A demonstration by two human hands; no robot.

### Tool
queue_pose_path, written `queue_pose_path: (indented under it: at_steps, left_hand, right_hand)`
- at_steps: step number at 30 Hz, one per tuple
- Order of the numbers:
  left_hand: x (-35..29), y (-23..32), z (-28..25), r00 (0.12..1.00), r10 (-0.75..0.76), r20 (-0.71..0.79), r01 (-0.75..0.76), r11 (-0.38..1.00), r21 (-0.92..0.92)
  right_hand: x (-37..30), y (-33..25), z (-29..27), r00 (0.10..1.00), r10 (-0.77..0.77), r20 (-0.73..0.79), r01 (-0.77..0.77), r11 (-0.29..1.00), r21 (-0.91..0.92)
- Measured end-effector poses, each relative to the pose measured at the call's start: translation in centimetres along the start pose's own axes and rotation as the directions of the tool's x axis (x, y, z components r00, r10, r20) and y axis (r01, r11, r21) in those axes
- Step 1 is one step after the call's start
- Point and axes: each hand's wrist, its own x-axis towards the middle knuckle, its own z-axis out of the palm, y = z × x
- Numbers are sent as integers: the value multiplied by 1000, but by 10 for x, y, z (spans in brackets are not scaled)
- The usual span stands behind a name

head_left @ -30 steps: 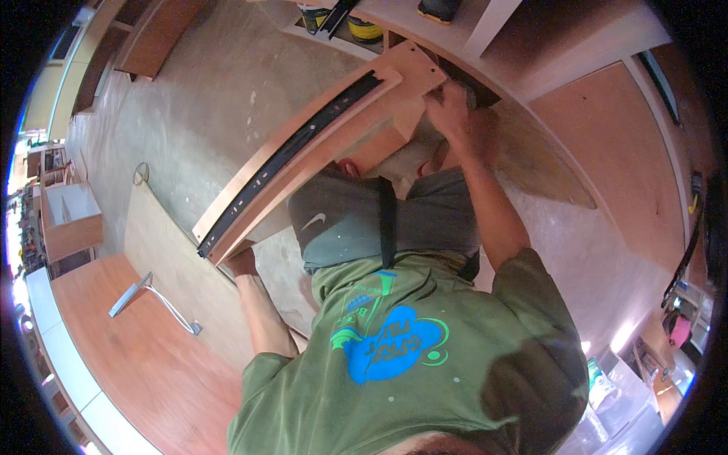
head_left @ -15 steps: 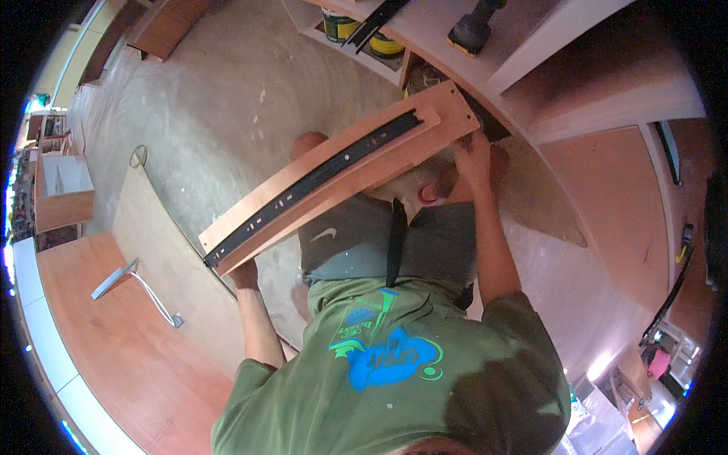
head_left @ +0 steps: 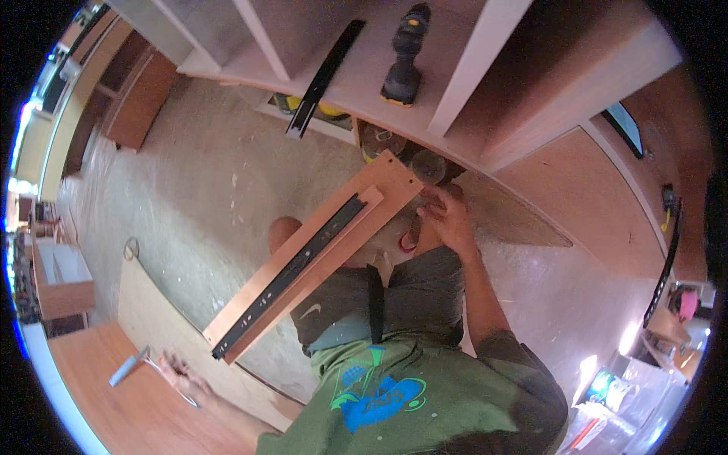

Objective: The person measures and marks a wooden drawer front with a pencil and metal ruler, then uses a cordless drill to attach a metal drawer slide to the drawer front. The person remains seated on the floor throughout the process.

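Across my lap and knees lies a wooden drawer part (head_left: 383,182), slanting from lower left to upper right. A black drawer slide (head_left: 292,277) runs along its upper face. My right hand (head_left: 449,218) is by its upper right end, fingers bent and apart, fingertips at or very near the edge. My left hand (head_left: 184,379) is away from the drawer part, fingers spread and a little blurred. It reaches over a brown wooden board at the lower left, beside a grey bar with a bent white wire (head_left: 130,365); whether it touches the wire I cannot tell.
A cordless drill (head_left: 403,64) and another black drawer slide (head_left: 326,80) lie on the cabinet shelf ahead, the slide jutting over the edge. White upright dividers (head_left: 478,61) stand there. Containers (head_left: 379,140) sit beneath. A pale board (head_left: 163,303) lies left of me.
My left hand has let go of the drawer part's lower end and moved left over the brown board. My right hand has loosened its hold. The view has swung toward the shelf.
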Motion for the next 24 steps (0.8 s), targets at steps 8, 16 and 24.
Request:
queue_pose_path:
  at_steps: [8, 16, 24]
  left_hand:
    - [-122, 184, 187, 460, 764, 452, -556, 645, -524]
    - [-233, 259, 325, 159, 979, -126, 274, -166, -947]
    - [-243, 264, 336, 477, 879, -32, 653, -378, -657]
  right_hand:
    - [-3, 25, 4, 970, 3, -242, -21, 997, -74]
    - [-17, 26, 10, 901, -208, -380, 136, 969, -207]
    - [-29, 22, 9, 906, -149, -396, 90, 983, -163]
